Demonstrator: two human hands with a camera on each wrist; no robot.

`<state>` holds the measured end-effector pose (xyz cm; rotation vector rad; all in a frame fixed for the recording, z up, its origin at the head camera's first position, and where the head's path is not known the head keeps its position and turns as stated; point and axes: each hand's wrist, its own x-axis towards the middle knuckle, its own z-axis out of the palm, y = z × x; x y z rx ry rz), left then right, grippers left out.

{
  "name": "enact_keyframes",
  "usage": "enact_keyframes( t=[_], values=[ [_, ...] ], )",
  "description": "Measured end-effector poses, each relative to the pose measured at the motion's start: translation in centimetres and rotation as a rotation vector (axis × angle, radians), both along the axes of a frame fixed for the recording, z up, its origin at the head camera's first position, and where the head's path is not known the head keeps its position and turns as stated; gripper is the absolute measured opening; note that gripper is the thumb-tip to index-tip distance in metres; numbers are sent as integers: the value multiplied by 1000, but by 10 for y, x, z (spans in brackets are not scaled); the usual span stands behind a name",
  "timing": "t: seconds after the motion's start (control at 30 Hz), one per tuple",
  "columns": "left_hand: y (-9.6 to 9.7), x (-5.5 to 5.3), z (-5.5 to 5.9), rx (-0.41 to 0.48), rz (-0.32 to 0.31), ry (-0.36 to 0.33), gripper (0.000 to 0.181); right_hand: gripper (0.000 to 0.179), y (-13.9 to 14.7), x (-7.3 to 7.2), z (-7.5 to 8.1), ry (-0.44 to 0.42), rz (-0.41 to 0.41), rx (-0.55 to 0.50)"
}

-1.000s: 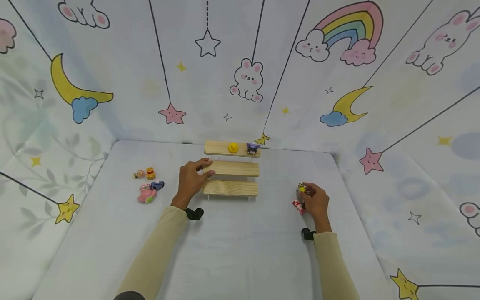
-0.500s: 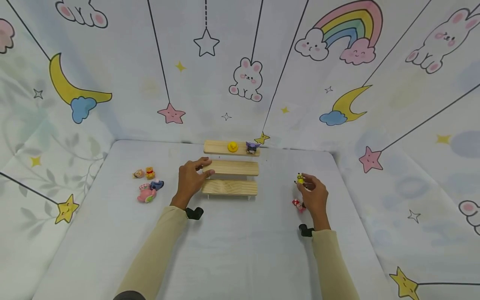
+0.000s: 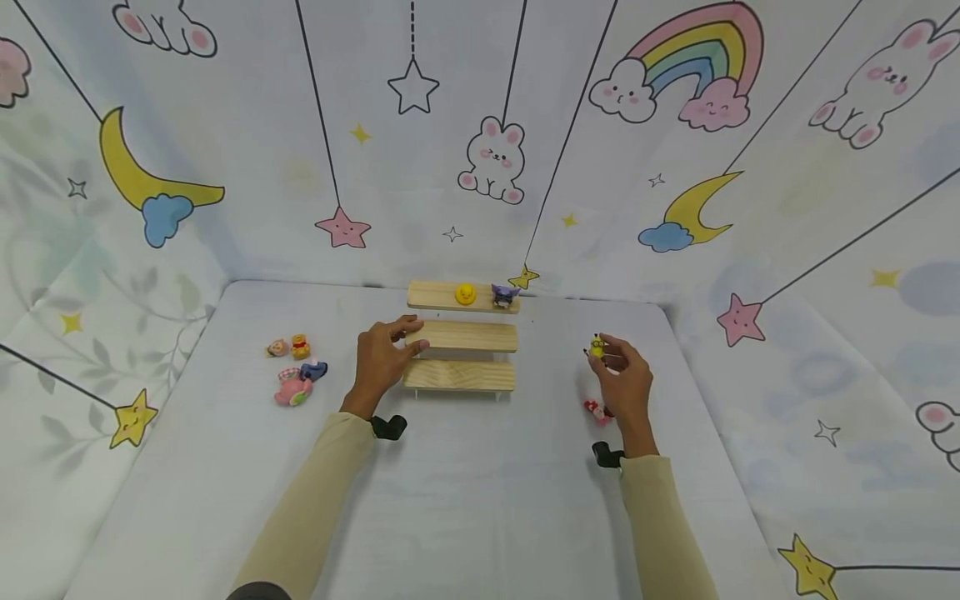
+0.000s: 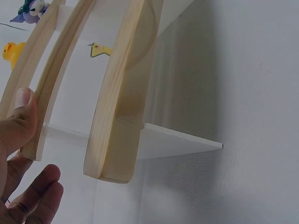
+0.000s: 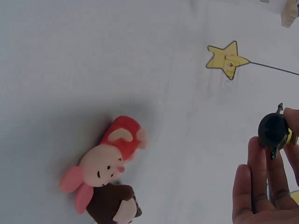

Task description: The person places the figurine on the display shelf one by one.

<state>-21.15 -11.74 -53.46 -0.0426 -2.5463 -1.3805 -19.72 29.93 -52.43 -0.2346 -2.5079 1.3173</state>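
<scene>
My left hand [image 3: 382,362] grips the left end of the middle board [image 3: 472,337] of a three-step wooden display stand. In the left wrist view, the thumb lies against that board [image 4: 56,70] and a finger is behind it. To the right of the stand, my right hand [image 3: 628,383] pinches a small yellow toy figurine [image 3: 597,347] with black parts, raised over the table. Its dark round base [image 5: 272,130] faces the right wrist camera. Below this hand lie a pink piglet figurine [image 5: 100,165] in red and a brown figurine [image 5: 110,203] touching it.
On the top board sit a yellow duck [image 3: 465,293] and a purple figurine [image 3: 504,295]. Several toys lie left of the stand, among them a yellow bear [image 3: 300,346], a blue figure [image 3: 315,371] and a pink one [image 3: 292,390]. A printed cloth backdrop [image 3: 262,167] rises behind the table.
My right hand has lifted the yellow figurine away from the piglet, moving up the view and slightly left. The left hand stays on the middle board.
</scene>
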Motion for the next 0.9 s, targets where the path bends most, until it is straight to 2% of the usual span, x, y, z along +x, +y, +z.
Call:
enact_keyframes(
  t=[0.6,0.9],
  values=[
    [-1,-1,-1,9,1,-20,47,41,-31,-6,12,100,85,-42],
    [-1,-1,-2,16,-5,-7,47,41,-51,-10,14,99,120,-91]
  ],
)
